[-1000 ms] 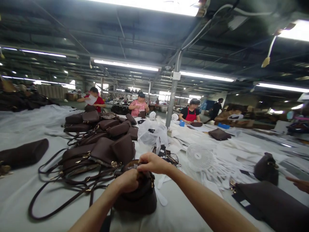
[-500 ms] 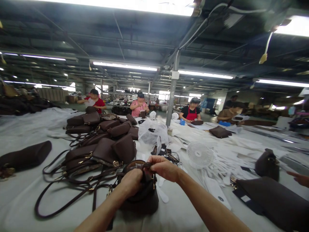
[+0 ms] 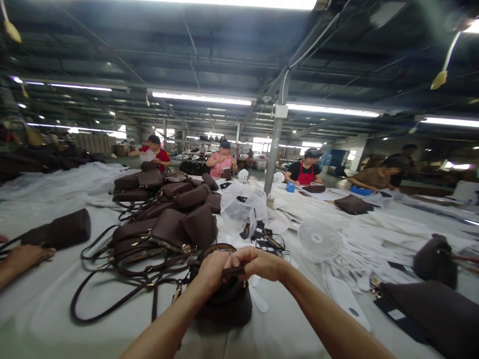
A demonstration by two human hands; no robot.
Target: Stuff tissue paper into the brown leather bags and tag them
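Observation:
A dark brown handbag (image 3: 234, 309) stands on the table in front of me, its top opening facing up. Over its near side, a short brown strap (image 3: 234, 272) runs between my two hands. My left hand (image 3: 214, 269) is closed on the strap's left part, with its fingertips mostly hidden. Pinched fingers of my right hand (image 3: 258, 262) grip the strap close beside the left ones. Both hands nearly touch above the bag.
Brown handbags with long straps (image 3: 164, 229) are heaped at left. A white fan (image 3: 321, 239), black tags (image 3: 267, 244) and white paper strips lie right of centre. Co-workers' hands (image 3: 26, 262) reach in at both sides. A brown bag (image 3: 430, 309) lies front right.
My hands have drawn together, and the strap now lies level between them. A co-worker's hand has come in at the left by a bag. The view has shifted slightly left.

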